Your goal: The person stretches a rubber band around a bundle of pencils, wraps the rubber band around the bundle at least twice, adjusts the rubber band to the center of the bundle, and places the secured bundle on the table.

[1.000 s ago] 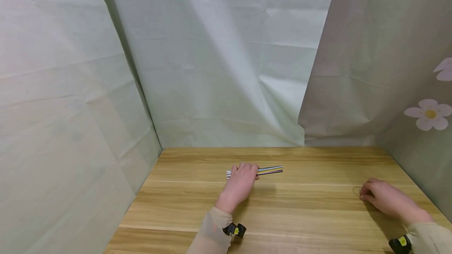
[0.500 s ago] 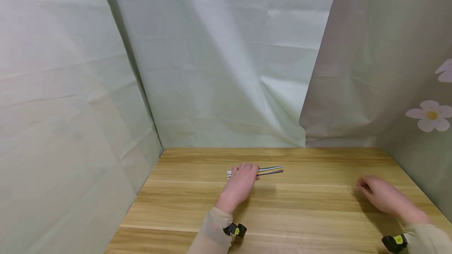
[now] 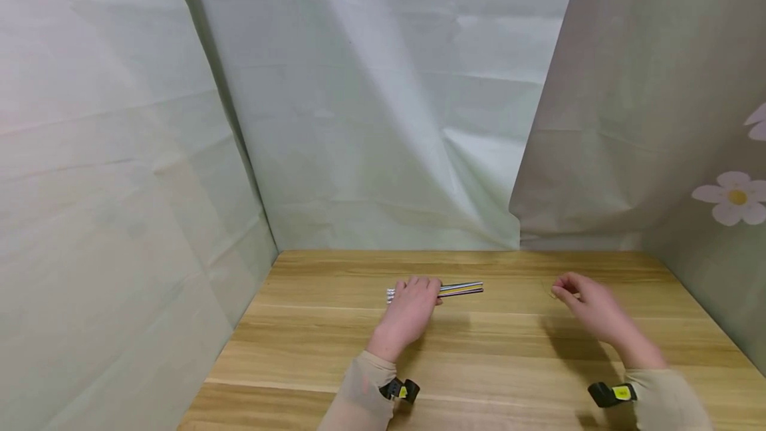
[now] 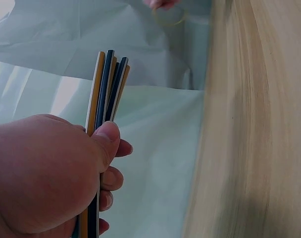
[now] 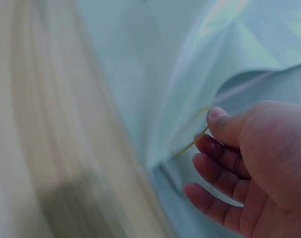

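Note:
My left hand [image 3: 411,308] grips a bundle of slim sticks [image 3: 461,289], yellow, dark blue and pale, over the left-middle of the table. Their silvery-white ends poke out left of the hand and the dark and coloured shafts point right. In the left wrist view, the thumb lies along the bundle [image 4: 105,94] and the fingers curl round it; the palm hides the lower part. To the right, my right hand [image 3: 592,308] pinches a thin yellow rubber band [image 5: 186,148] between thumb and forefinger. The band hangs as a loose loop, apart from the sticks.
The wooden tabletop [image 3: 479,364] runs back to a pale hanging sheet [image 3: 383,151]. More sheeting [image 3: 120,185] closes off the left, and a flower-printed sheet [image 3: 676,231] the right. A black strap with a yellow mark [image 3: 622,392] sits at the right wrist.
My right hand has lifted and moved left toward the sticks, carrying the rubber band from the table's right side. The left hand and its bundle have stayed in place.

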Demonstrator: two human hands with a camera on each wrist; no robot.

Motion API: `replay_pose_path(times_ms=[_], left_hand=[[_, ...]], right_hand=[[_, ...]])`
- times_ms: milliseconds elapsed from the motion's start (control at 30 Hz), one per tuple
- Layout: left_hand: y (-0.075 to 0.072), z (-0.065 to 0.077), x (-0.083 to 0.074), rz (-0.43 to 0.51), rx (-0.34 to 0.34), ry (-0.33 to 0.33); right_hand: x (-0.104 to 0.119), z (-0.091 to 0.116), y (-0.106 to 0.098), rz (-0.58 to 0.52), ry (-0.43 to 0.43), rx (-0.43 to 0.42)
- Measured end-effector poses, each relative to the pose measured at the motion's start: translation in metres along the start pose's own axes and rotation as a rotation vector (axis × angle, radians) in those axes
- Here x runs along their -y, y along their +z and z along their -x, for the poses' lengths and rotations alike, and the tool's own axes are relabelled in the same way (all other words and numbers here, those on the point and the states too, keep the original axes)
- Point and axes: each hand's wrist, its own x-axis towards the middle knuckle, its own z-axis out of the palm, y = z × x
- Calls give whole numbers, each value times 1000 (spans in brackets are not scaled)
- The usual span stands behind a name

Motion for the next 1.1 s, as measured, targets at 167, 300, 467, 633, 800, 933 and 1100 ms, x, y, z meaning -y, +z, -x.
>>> replay_pose_path(times_ms=[167,300,467,633,800,933,1100], left_hand=[[-1,-1,-1,7,-8,1],[-1,-2,-2,9,-16,-1],[-1,-2,-2,10,-22,-6],[-2,-1,-1,16,-24,-6],[-4,0,-1,7,-25,-11],[-6,0,1,9,-25,-15],[-7,1,2,15,-33,-17]], right_hand=[[33,-14,13,-101,10,12],[56,-24,21,-161,-1,15],[78,-33,28,-214,-34,3],[94,-37,34,-231,-59,20],[101,-37,40,-213,-73,26],[103,-37,42,-188,-83,17],[106,-36,43,-173,-100,18]])
